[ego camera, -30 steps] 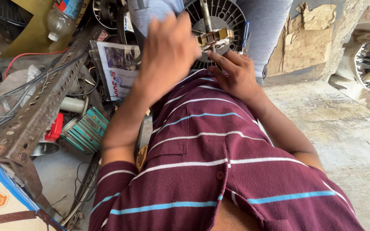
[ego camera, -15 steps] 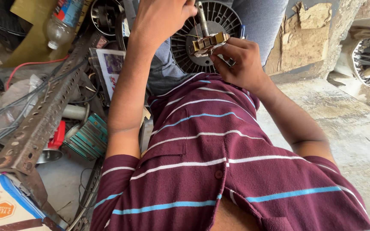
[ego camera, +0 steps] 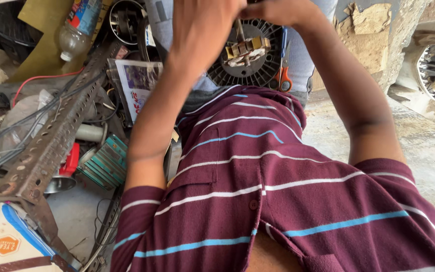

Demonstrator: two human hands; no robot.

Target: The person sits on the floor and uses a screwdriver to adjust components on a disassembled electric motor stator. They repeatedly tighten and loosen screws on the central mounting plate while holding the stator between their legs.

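Observation:
A round black fan housing [ego camera: 250, 70] rests on my lap, with a small brass-coloured motor core [ego camera: 246, 50] and its metal shaft [ego camera: 238, 30] standing up from the middle. My left hand [ego camera: 202, 27] is raised above the housing, blurred, its fingers curled toward the shaft's top. My right hand [ego camera: 280, 10] meets it there at the frame's upper edge. Whether either hand grips the shaft is hidden. Orange-handled scissors [ego camera: 284, 75] lie against the housing's right side. My striped maroon shirt [ego camera: 278, 191] fills the foreground.
Clutter lies to the left: a plastic bottle [ego camera: 76, 25], a rusty perforated angle bar [ego camera: 51, 146], printed paper [ego camera: 139, 88], a green wound coil [ego camera: 106, 161], wires, and a white box [ego camera: 6, 242]. Concrete floor [ego camera: 429, 151] and a cracked wall [ego camera: 368, 35] lie to the right.
Both hands have risen from the motor core toward the top of the frame. The right hand has let go of the core's side, leaving the core and scissors uncovered.

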